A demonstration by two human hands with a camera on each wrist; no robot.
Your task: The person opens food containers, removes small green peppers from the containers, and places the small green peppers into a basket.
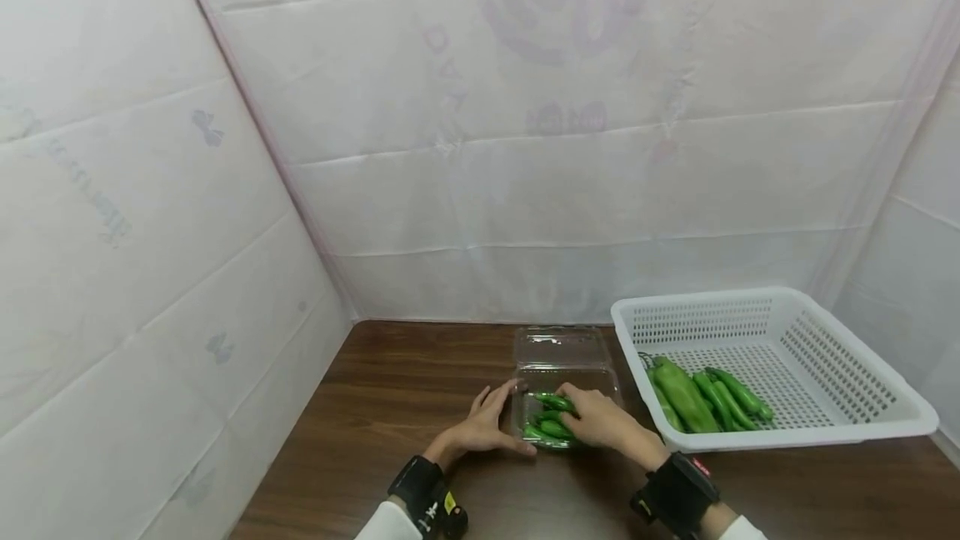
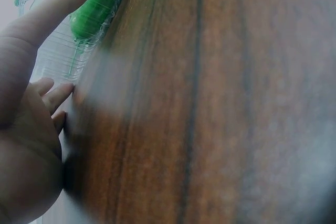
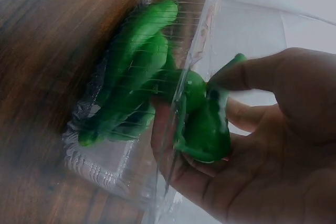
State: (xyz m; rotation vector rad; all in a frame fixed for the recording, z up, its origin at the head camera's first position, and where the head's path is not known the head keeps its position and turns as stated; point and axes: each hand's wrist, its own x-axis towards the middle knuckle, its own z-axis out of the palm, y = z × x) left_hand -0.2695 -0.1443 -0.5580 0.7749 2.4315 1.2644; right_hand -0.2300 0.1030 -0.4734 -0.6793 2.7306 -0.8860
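A clear plastic clamshell box (image 1: 581, 377) lies on the table with its lid (image 1: 561, 348) folded back towards the wall. Inside its near part are several small green peppers (image 1: 552, 430), also seen through the ribbed wall in the right wrist view. My left hand (image 1: 482, 430) has its fingers spread along the box's left side, the thumb at the near corner. From the right, my right hand (image 1: 602, 422) reaches over the box rim. Its thumb and fingers hold a green pepper (image 3: 207, 135) at the rim; part of that pepper is hidden by the fingers.
A white perforated plastic basket (image 1: 847, 407) stands to the right of the box, with several larger green peppers (image 1: 682, 394) at its left side. White sheeting (image 1: 480, 190) walls in the brown wooden table (image 1: 420, 365) at the back and sides.
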